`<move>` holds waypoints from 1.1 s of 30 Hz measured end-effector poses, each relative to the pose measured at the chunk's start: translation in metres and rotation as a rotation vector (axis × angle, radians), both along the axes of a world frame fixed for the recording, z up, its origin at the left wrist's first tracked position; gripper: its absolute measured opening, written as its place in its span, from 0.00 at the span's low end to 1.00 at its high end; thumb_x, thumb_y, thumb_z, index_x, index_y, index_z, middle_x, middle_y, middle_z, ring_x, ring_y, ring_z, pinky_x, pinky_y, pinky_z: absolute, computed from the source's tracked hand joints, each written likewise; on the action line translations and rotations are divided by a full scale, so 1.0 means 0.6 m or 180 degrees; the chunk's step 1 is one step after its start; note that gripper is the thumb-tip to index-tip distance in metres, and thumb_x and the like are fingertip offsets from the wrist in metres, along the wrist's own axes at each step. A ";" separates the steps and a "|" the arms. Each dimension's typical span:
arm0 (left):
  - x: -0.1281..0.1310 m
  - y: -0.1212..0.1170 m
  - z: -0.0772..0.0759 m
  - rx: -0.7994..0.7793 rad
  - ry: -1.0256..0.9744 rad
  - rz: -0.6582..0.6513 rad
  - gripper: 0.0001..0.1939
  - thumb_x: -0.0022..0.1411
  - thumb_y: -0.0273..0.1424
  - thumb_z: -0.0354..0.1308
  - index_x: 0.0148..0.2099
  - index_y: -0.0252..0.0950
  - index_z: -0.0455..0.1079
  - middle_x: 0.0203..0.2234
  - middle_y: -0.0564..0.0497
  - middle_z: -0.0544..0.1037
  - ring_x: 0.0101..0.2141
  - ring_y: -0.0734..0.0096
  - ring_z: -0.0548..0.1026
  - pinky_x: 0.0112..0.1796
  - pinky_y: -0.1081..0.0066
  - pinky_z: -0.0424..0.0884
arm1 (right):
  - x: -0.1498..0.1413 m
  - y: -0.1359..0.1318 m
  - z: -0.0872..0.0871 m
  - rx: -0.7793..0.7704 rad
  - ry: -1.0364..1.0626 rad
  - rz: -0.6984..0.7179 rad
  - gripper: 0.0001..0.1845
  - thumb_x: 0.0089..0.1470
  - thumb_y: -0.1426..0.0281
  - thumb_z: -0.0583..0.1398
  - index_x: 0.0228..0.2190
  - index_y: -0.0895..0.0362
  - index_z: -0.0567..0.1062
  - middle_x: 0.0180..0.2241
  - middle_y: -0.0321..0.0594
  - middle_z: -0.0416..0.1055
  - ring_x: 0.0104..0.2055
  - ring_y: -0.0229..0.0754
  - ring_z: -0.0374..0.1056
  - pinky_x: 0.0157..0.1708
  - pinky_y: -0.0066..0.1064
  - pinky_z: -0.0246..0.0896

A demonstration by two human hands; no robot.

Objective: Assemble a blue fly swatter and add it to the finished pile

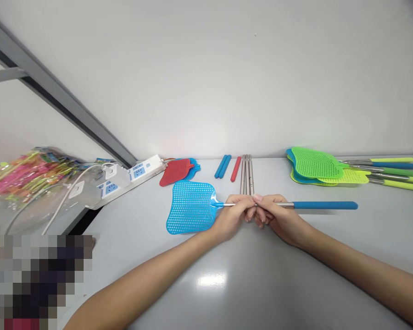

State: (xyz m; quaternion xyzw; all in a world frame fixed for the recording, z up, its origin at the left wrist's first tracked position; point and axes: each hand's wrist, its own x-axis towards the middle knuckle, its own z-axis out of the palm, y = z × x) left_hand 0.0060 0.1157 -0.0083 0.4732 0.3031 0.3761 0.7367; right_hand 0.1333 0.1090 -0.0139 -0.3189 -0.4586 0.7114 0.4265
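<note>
Both my hands grip one blue fly swatter point(192, 207) by its thin metal rod, level above the grey table. My left hand point(234, 213) is closed on the rod close to the perforated blue head. Against it, my right hand point(278, 213) is closed around the rod next to the blue handle point(325, 205), which points right. The fingers of both hands meet in the middle and hide that part of the rod. Just beyond them lie several bare metal rods point(247, 174), a red grip point(236, 169) and two blue grips point(222, 166).
A red swatter head point(177, 171) overlaps a blue one point(194, 167) at the back left. Several swatters with a green head point(316, 162) on top lie stacked at right. At left are a power strip point(134, 179) with cables and bagged colourful items point(27, 178).
</note>
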 end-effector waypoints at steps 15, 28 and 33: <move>-0.001 -0.001 0.003 0.0080 0.0072 0.0019 0.22 0.57 0.36 0.41 0.18 0.31 0.67 0.19 0.47 0.71 0.22 0.71 0.68 0.26 0.73 0.59 | -0.005 0.000 -0.001 0.0008 -0.0027 0.0046 0.25 0.51 0.62 0.51 0.08 0.60 0.63 0.18 0.40 0.66 0.21 0.34 0.57 0.23 0.28 0.48; -0.009 0.000 -0.002 -0.0089 0.0250 -0.0096 0.23 0.54 0.37 0.43 0.13 0.32 0.63 0.09 0.50 0.64 0.18 0.72 0.65 0.22 0.74 0.59 | -0.005 -0.002 -0.005 0.0109 -0.0299 0.0174 0.25 0.50 0.60 0.51 0.09 0.59 0.61 0.15 0.40 0.65 0.18 0.34 0.57 0.19 0.27 0.45; -0.007 0.000 0.005 0.0036 0.0239 -0.0228 0.23 0.54 0.36 0.42 0.15 0.30 0.67 0.15 0.46 0.70 0.20 0.71 0.67 0.19 0.75 0.57 | -0.005 -0.003 -0.004 0.0061 -0.0218 0.0250 0.25 0.51 0.59 0.49 0.10 0.60 0.64 0.14 0.40 0.65 0.19 0.36 0.60 0.18 0.26 0.43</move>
